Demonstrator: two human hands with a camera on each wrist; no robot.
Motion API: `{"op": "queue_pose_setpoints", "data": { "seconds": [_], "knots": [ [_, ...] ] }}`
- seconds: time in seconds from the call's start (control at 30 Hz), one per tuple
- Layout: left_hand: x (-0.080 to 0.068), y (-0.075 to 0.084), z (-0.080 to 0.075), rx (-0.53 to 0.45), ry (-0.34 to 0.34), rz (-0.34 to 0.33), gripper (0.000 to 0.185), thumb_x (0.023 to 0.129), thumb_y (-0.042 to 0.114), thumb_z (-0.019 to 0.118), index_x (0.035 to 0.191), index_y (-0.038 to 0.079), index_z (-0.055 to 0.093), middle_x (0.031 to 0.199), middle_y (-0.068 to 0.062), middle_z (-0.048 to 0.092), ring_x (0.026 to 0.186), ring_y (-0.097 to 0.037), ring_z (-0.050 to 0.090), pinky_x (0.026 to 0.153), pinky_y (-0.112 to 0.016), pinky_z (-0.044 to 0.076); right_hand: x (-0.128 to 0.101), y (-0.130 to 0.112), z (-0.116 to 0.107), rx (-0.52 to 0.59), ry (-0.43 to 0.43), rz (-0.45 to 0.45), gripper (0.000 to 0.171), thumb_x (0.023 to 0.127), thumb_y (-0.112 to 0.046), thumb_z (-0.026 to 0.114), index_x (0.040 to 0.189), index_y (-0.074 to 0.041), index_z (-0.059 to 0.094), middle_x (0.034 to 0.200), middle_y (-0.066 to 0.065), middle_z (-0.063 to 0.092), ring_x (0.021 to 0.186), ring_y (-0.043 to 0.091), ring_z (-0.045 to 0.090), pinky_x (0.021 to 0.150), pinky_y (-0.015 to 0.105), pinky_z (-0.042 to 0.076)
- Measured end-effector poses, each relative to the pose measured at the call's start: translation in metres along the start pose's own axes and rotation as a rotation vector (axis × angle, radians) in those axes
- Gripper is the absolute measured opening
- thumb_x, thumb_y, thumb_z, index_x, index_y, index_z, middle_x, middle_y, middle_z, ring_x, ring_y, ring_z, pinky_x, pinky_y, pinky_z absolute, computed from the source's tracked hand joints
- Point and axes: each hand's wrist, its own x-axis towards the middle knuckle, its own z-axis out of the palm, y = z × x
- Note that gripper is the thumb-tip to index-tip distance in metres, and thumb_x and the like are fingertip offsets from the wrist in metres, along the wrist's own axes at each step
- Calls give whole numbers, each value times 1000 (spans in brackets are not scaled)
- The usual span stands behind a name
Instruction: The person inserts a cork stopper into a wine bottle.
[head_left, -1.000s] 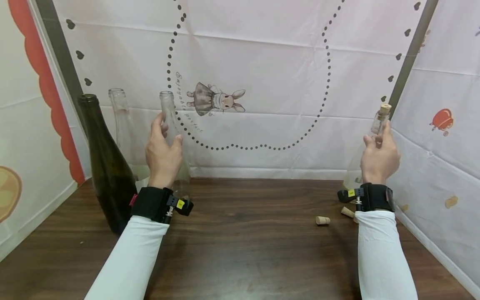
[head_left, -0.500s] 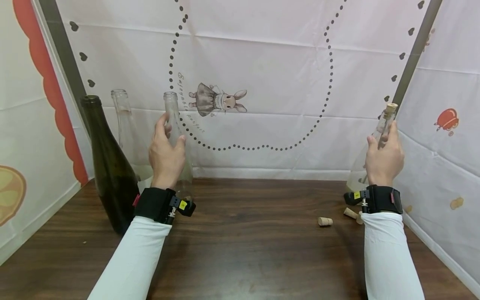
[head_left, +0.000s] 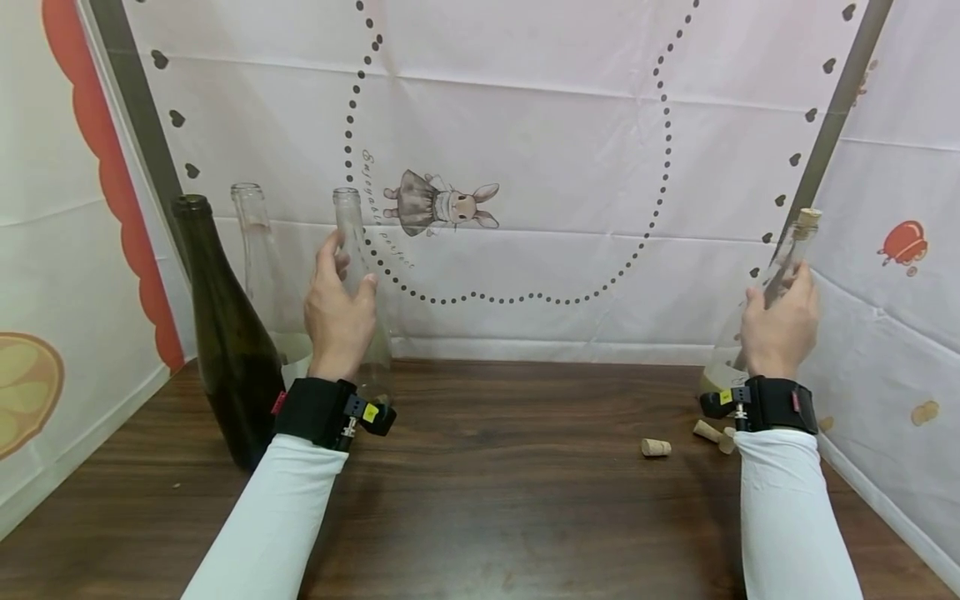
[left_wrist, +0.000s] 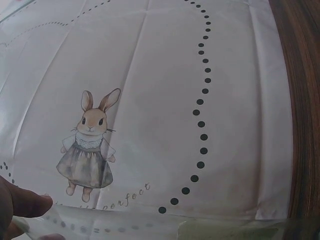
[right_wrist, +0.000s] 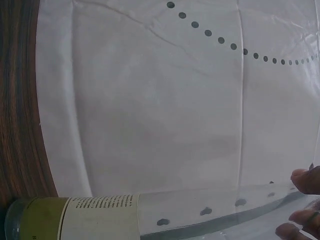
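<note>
Two hands, each wrapped round a clear bottle's neck: left hand [head_left: 339,312] holds the open bottle [head_left: 352,250] upright, right hand [head_left: 780,321] has carried its corked bottle [head_left: 787,258] outward, tilted (loose corks [head_left: 656,447] below wrist).

dark green bottle [head_left: 225,333] left of 2 clear bottles; backdrop [head_left: 525,125] pale pink w/ black dot loop, grey-dress bunny [head_left: 438,202]; brown wood table [head_left: 495,500]; tan corks.

Clear, glossy glass bottles [head_left: 352,250] stand beside a dark green glass bottle [head_left: 225,333] on a matt, dark-grained wooden table [head_left: 487,500]. Rough natural corks [head_left: 656,447] lie before a creased, faintly sheened printed plastic backdrop [head_left: 525,125].
</note>
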Motion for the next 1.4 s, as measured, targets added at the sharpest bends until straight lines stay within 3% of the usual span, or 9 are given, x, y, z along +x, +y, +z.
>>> {"op": "queue_pose_setpoints", "data": {
  "seconds": [0.2, 0.83, 1.07, 1.23, 1.4],
  "knots": [
    [0, 0, 1, 0, -5, 10, 73, 105, 11, 65, 168, 21, 29, 158, -16, 50, 145, -32, 47, 115, -56, 37, 3, 3, -4, -29, -19, 18, 73, 108, -19, 61, 169, -8, 22, 159, 21, 44, 146, 36, 41, 119, 54, 34],
    [0, -4, 2, 2, -1, 8, 74, 105, 12, 67, 168, 22, 29, 156, -15, 52, 143, -32, 49, 114, -56, 37, 9, 12, -5, -37, -33, 8, 69, 107, -17, 62, 166, -7, 28, 158, 22, 45, 146, 39, 41, 117, 57, 34],
    [0, -3, 2, -5, -3, -3, 69, 104, 13, 67, 165, 20, 34, 153, -16, 55, 142, -33, 51, 111, -58, 39, 9, 12, -12, -26, -37, 31, 68, 108, -28, 57, 166, -4, 29, 158, 24, 45, 146, 41, 41, 118, 57, 33],
    [1, -3, 0, -13, -18, -16, 65, 105, 18, 67, 163, 16, 37, 153, -15, 56, 142, -33, 51, 113, -57, 39, 4, -1, -19, 22, 70, 19, 64, 108, -32, 53, 162, -3, 36, 157, 22, 45, 145, 35, 41, 120, 48, 32],
    [4, -5, -3, -16, -23, -27, 63, 106, 26, 67, 161, 14, 39, 151, -14, 57, 141, -32, 51, 115, -54, 38, -6, -27, -26, 116, 230, -137, 46, 106, -22, 56, 147, -1, 55, 143, 18, 55, 134, 26, 48, 114, 34, 36]
  ]
}}
